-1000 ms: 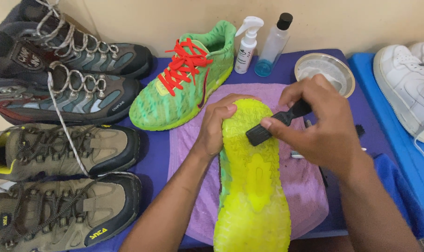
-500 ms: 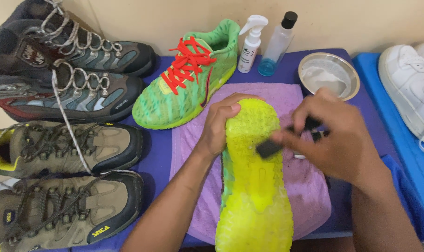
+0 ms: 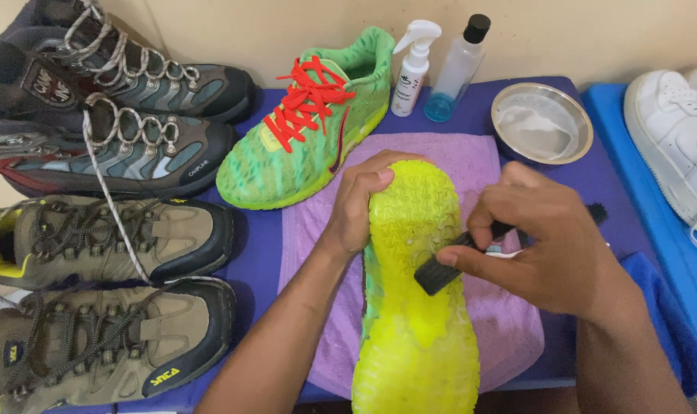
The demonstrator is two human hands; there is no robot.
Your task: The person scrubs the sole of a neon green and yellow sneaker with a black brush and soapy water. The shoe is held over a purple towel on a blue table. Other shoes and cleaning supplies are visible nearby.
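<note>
- Left hand (image 3: 360, 203): forearm comes in from the near edge, angled up and right; fingers curled round the far left edge of the upturned shoe, thumb side on top of the toe, gripping it firm.
- Upturned shoe (image 3: 414, 307): neon yellow sole facing up, toe pointing far, heel at the near edge; green upper just visible along its left side. Lies on the purple towel (image 3: 318, 230), centre of scene.
- Right hand (image 3: 544, 241): forearm enters from near right, wrist bent left; fingers pinched closed round the handle of a small black brush (image 3: 440, 272), knuckles up.
- Brush head touches the sole around mid-length, on its right half; handle mostly hidden under the fingers.
- Matching green sneaker (image 3: 306, 126) with red laces stands upright just far-left of the towel, toe pointing near-left.
- White spray bottle (image 3: 414, 65) and clear bottle (image 3: 457, 69) with black cap and blue liquid stand side by side at the far edge.
- Metal bowl (image 3: 542, 123) of soapy water far right of the towel, well apart from the right hand.
- Two grey hiking boots (image 3: 118, 123) far left, two tan hiking shoes (image 3: 103, 291) near left.
- White sneaker (image 3: 674, 146) at the right edge on a blue surface.
</note>
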